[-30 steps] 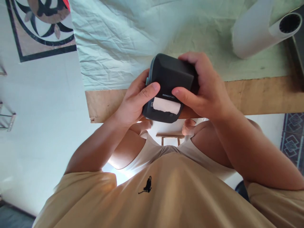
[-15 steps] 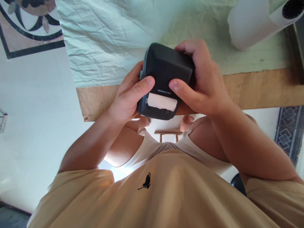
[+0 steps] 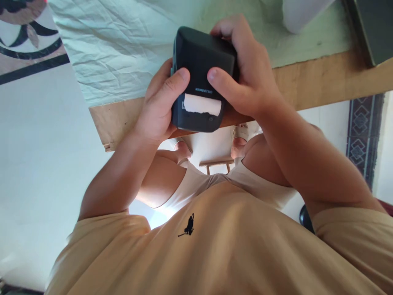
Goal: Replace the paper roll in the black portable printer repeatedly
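A dark label printer (image 3: 204, 61) with NIIMBOT lettering is held between both hands, over the front edge of the table. A short strip of white paper (image 3: 202, 104) with a torn edge sticks out of its slot. My left hand (image 3: 161, 100) grips the printer's left side, thumb on the top face and the other fingers mostly hidden underneath. On the other side, my right hand (image 3: 251, 73) is wrapped round the printer, its thumb beside the lettering and its fingers over the far right corner.
A crumpled pale green cloth (image 3: 116, 45) covers the table, leaving a bare wooden edge (image 3: 316, 78) along the front. At the upper right are part of a white roll (image 3: 301, 14) and a dark flat object (image 3: 376, 32). My legs are below the table edge.
The view has shifted, so the table, hands and printer appear higher and a little further left. Both hands keep the same hold on the printer.
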`<state>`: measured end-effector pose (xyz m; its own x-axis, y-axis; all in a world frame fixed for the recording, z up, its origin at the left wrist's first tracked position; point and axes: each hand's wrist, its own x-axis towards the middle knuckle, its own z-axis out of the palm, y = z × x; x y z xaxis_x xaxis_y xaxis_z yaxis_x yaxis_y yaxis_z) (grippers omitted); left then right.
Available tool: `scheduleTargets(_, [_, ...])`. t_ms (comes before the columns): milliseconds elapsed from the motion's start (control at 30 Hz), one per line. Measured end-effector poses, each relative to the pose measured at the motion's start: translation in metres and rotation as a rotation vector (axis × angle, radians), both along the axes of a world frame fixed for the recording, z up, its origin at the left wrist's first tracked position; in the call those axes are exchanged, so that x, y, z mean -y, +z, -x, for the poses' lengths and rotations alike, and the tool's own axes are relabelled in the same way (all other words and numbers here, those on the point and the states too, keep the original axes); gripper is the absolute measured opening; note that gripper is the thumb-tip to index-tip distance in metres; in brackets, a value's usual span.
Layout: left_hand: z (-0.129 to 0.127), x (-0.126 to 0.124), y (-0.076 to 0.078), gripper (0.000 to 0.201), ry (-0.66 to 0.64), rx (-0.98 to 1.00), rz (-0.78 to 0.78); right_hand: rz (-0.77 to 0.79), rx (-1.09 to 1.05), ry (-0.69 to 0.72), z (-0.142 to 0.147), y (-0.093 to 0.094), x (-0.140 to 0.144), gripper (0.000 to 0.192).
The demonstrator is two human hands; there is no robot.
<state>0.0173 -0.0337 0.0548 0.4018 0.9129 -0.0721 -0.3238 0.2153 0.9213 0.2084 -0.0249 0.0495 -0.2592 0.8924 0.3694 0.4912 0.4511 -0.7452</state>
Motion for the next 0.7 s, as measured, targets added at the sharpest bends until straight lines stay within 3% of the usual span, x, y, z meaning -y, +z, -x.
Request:
scheduleTargets(167, [-0.006,0.003,0.000,0.015,0.027,0.100,0.033,-0.061,0.038,-0.019,-0.006,-0.009,-0.007,0.065])
scheduleTargets(333, [-0.005,-0.014,-0.022,0.030,-0.062,0.133,-0.124,-0.035,0.092,-0.070,-0.011,-0.017,-0.015,0.080])
scheduleTargets(467, [-0.009,-0.031,-0.036,0.017,-0.040,0.141,-0.187,-0.034,0.142,-0.174,-0.014,-0.021,-0.021,0.093])
scheduleTargets(567, [-0.012,-0.029,-0.029,0.014,-0.082,0.211,-0.185,-0.011,0.099,-0.196,-0.015,-0.020,-0.022,0.089])
scheduleTargets(700, [-0.011,-0.012,-0.011,0.018,-0.028,0.205,-0.061,-0.021,0.034,-0.129,-0.011,-0.012,-0.014,0.076])
